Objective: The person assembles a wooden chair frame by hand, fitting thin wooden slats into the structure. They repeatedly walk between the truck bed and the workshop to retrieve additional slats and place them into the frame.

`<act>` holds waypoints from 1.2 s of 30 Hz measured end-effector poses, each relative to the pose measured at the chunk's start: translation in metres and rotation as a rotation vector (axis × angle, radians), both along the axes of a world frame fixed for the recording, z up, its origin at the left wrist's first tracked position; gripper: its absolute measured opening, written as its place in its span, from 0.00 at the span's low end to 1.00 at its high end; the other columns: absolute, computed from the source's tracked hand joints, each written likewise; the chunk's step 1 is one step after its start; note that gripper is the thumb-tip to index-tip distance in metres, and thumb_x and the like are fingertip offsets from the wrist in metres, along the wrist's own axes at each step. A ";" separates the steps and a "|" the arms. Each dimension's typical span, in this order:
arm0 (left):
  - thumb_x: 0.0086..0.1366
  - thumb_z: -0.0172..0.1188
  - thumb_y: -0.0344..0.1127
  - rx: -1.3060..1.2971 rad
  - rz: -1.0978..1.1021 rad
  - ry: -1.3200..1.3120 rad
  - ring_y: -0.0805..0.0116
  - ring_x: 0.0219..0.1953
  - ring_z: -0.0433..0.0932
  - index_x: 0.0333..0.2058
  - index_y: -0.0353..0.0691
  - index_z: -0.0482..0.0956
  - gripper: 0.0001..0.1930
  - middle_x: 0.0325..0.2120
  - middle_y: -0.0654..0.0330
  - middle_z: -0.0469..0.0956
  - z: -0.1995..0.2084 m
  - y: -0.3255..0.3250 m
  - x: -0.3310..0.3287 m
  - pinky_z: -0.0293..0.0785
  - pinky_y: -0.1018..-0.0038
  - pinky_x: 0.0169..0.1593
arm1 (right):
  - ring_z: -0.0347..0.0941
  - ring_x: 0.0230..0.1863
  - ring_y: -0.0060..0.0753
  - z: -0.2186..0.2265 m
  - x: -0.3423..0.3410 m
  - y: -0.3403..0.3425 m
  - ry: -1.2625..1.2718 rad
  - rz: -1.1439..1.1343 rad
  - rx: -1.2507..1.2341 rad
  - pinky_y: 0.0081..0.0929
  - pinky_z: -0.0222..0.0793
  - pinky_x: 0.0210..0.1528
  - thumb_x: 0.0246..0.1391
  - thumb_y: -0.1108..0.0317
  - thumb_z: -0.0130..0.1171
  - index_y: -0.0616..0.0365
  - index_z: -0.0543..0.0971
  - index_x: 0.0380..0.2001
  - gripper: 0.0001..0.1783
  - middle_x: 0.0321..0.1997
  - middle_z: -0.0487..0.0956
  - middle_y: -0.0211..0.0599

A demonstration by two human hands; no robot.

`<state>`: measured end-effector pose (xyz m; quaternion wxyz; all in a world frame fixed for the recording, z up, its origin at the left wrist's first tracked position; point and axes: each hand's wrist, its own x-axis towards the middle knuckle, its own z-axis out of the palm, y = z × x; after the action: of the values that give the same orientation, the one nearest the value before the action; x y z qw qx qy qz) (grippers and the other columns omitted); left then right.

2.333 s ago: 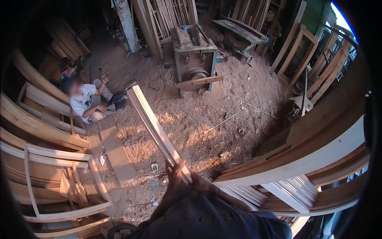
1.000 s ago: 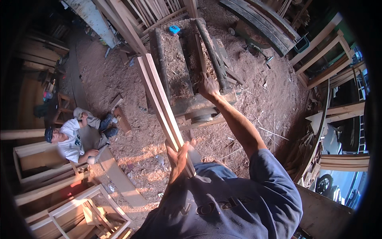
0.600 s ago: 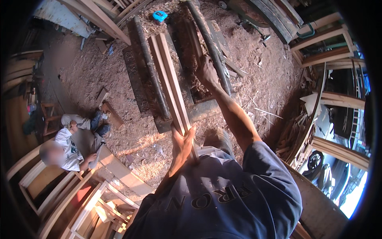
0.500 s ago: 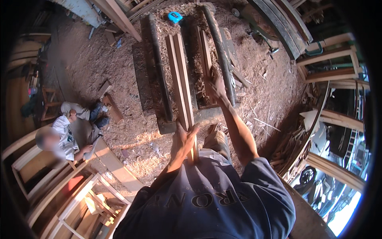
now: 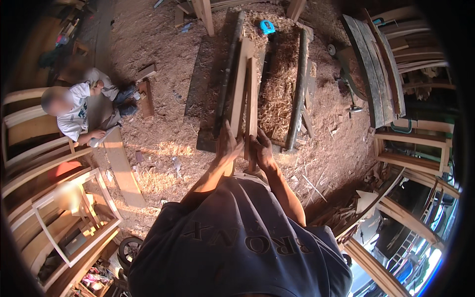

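Two long wooden strips lie lengthwise over the bench, side by side with a narrow gap between them. My left hand [image 5: 227, 144] is closed round the near part of the left wooden strip [image 5: 241, 81]; that strip's near end reaches down close to my shirt. Gripping the right wooden strip [image 5: 252, 94] near its lower end is my right hand [image 5: 262, 150], thumb toward the left. The two hands are close together at the bench's near end. Beyond the strips, a blue tape measure [image 5: 267, 27] rests on shavings at the far end.
The low bench has dark side rails [image 5: 298, 89] and a bed of wood shavings [image 5: 280, 84]. To the left sits another person [image 5: 79, 111] beside a board [image 5: 121, 168]. Wooden frames [image 5: 74, 218] stand at lower left, dark planks [image 5: 366, 69] at right. Shavings cover the floor.
My right hand has moved from the bench's right side to beside my left hand, bringing a wooden strip with it. The view has turned, so the bench appears further right.
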<state>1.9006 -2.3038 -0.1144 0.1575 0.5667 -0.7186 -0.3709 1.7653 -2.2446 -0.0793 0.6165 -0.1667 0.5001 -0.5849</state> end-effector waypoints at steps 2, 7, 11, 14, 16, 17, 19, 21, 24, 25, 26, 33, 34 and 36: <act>0.59 0.62 0.36 -0.010 0.088 0.075 0.31 0.62 0.64 0.71 0.32 0.42 0.48 0.62 0.31 0.60 0.011 -0.001 -0.006 0.65 0.51 0.64 | 0.72 0.43 0.19 -0.016 -0.004 -0.004 -0.064 0.023 -0.038 0.18 0.68 0.46 0.67 0.68 0.53 0.61 0.68 0.64 0.23 0.46 0.78 0.29; 0.62 0.52 0.23 0.084 0.096 -0.028 0.40 0.69 0.58 0.70 0.32 0.49 0.38 0.69 0.35 0.52 0.042 0.010 -0.011 0.61 0.57 0.70 | 0.75 0.47 0.25 -0.050 -0.012 -0.007 0.305 0.171 -0.045 0.22 0.72 0.46 0.67 0.69 0.54 0.58 0.67 0.65 0.24 0.52 0.78 0.37; 0.68 0.49 0.31 -0.240 -0.097 -0.071 0.42 0.73 0.51 0.72 0.40 0.51 0.34 0.71 0.40 0.48 0.060 0.019 -0.001 0.47 0.57 0.76 | 0.68 0.61 0.37 -0.051 -0.009 -0.004 0.428 0.167 -0.066 0.35 0.62 0.62 0.66 0.64 0.54 0.68 0.64 0.63 0.28 0.60 0.73 0.47; 0.69 0.51 0.36 -0.234 -0.071 0.002 0.44 0.71 0.55 0.71 0.39 0.53 0.33 0.69 0.40 0.53 0.068 0.020 0.007 0.51 0.57 0.74 | 0.67 0.61 0.40 -0.030 0.003 0.002 0.536 0.118 -0.141 0.36 0.62 0.63 0.69 0.58 0.49 0.66 0.62 0.66 0.29 0.63 0.71 0.47; 0.70 0.52 0.39 -0.172 -0.029 0.071 0.46 0.69 0.58 0.70 0.39 0.54 0.33 0.68 0.40 0.56 0.074 0.019 0.009 0.53 0.57 0.72 | 0.68 0.61 0.38 -0.007 0.012 0.007 0.543 0.121 -0.240 0.35 0.62 0.63 0.68 0.57 0.52 0.65 0.65 0.64 0.29 0.62 0.72 0.45; 0.70 0.52 0.40 -0.138 -0.003 0.107 0.47 0.68 0.59 0.70 0.39 0.54 0.33 0.67 0.40 0.57 0.078 0.019 0.008 0.55 0.57 0.72 | 0.68 0.60 0.38 0.005 0.018 0.010 0.558 0.107 -0.232 0.35 0.62 0.62 0.68 0.57 0.52 0.65 0.65 0.64 0.29 0.62 0.72 0.45; 0.70 0.54 0.43 -0.030 0.075 0.214 0.48 0.67 0.62 0.69 0.39 0.55 0.33 0.66 0.40 0.60 0.086 0.017 0.008 0.57 0.57 0.71 | 0.68 0.59 0.37 0.026 0.032 0.016 0.562 0.085 -0.206 0.34 0.63 0.61 0.68 0.57 0.52 0.65 0.66 0.64 0.29 0.61 0.73 0.45; 0.71 0.55 0.46 0.098 0.157 0.352 0.49 0.66 0.64 0.69 0.39 0.57 0.33 0.64 0.40 0.64 0.091 0.012 0.009 0.60 0.57 0.69 | 0.69 0.58 0.36 0.041 0.046 0.023 0.568 0.073 -0.180 0.33 0.64 0.59 0.68 0.57 0.53 0.65 0.66 0.64 0.28 0.60 0.73 0.44; 0.67 0.62 0.47 0.471 0.170 0.794 0.56 0.58 0.72 0.68 0.39 0.57 0.37 0.58 0.44 0.71 0.090 0.003 0.014 0.71 0.59 0.61 | 0.70 0.55 0.35 0.056 0.062 0.036 0.576 0.066 -0.147 0.32 0.65 0.57 0.68 0.57 0.53 0.65 0.67 0.63 0.28 0.59 0.74 0.43; 0.63 0.68 0.46 0.545 0.111 0.972 0.60 0.52 0.78 0.68 0.39 0.56 0.41 0.53 0.48 0.75 0.088 -0.001 0.016 0.79 0.61 0.55 | 0.70 0.55 0.34 0.059 0.065 0.041 0.577 0.064 -0.139 0.32 0.65 0.56 0.68 0.57 0.53 0.65 0.67 0.63 0.28 0.58 0.74 0.43; 0.62 0.70 0.41 0.604 0.169 1.148 0.63 0.49 0.79 0.68 0.39 0.56 0.41 0.51 0.50 0.76 0.085 -0.001 0.016 0.83 0.63 0.51 | 0.70 0.54 0.34 0.061 0.066 0.046 0.577 0.061 -0.136 0.31 0.65 0.56 0.68 0.57 0.53 0.65 0.67 0.63 0.28 0.58 0.74 0.43; 0.66 0.66 0.39 0.481 0.360 1.138 0.69 0.48 0.78 0.64 0.36 0.64 0.32 0.46 0.54 0.78 0.079 0.032 0.007 0.81 0.72 0.51 | 0.65 0.33 0.21 0.058 0.045 0.068 0.718 0.126 -0.150 0.22 0.60 0.33 0.67 0.55 0.54 0.63 0.70 0.57 0.25 0.38 0.73 0.31; 0.67 0.65 0.40 0.413 0.412 0.963 0.69 0.48 0.78 0.64 0.36 0.64 0.31 0.47 0.54 0.78 0.081 0.040 0.006 0.80 0.73 0.52 | 0.63 0.28 0.18 0.057 0.039 0.071 0.542 0.070 -0.085 0.20 0.57 0.28 0.67 0.54 0.55 0.62 0.71 0.56 0.24 0.33 0.71 0.28; 0.71 0.58 0.47 0.506 0.591 1.412 0.58 0.57 0.77 0.65 0.39 0.63 0.30 0.53 0.50 0.77 0.084 0.054 0.007 0.77 0.62 0.57 | 0.61 0.21 0.15 0.058 0.024 0.078 0.466 0.073 -0.157 0.18 0.54 0.22 0.66 0.51 0.55 0.60 0.72 0.49 0.22 0.27 0.69 0.26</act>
<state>1.9074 -2.2497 -0.0304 0.5331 0.3835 -0.1642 -0.7361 1.7894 -2.1670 -0.0215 0.4905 -0.3624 0.5753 -0.5451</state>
